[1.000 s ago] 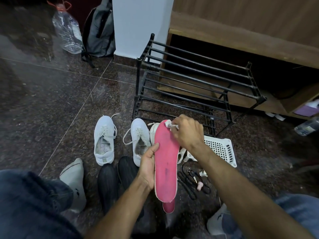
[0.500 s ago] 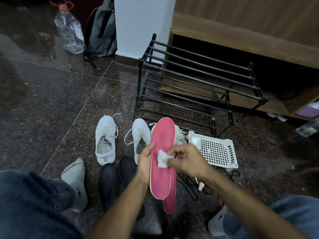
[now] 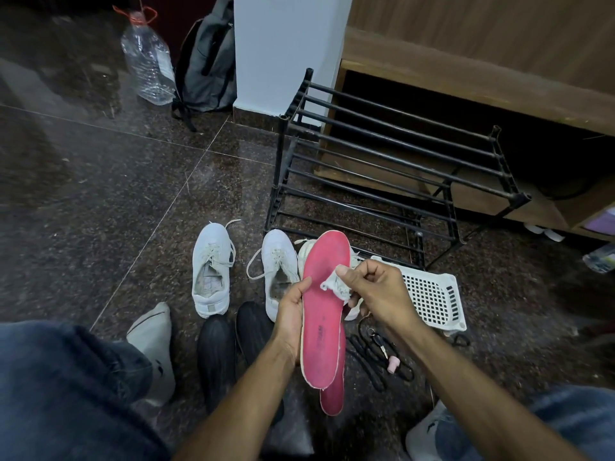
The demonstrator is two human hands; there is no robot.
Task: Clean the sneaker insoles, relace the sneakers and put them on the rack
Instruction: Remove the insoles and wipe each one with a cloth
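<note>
My left hand (image 3: 293, 314) grips a pink insole (image 3: 322, 327) by its left edge, holding it upright over the floor. My right hand (image 3: 376, 291) pinches a small white wipe (image 3: 336, 287) against the insole's upper right side. A second pink insole (image 3: 332, 399) lies on the floor under the first, only its heel end showing. Two white sneakers (image 3: 211, 271) (image 3: 279, 267) stand side by side on the floor with loose laces. A third white sneaker (image 3: 306, 254) is mostly hidden behind the insole. The black shoe rack (image 3: 392, 168) stands behind them.
A white perforated basket (image 3: 432, 294) lies right of my hands. Black laces and small items (image 3: 382, 357) lie on the floor below it. A pair of black shoes (image 3: 229, 347) sits near my knees. A plastic bottle (image 3: 146, 58) and grey backpack (image 3: 206, 61) stand far left.
My right hand with the wipe went from the insole's top down to its middle, then back up a little. The insole has tilted slightly in my left hand.
</note>
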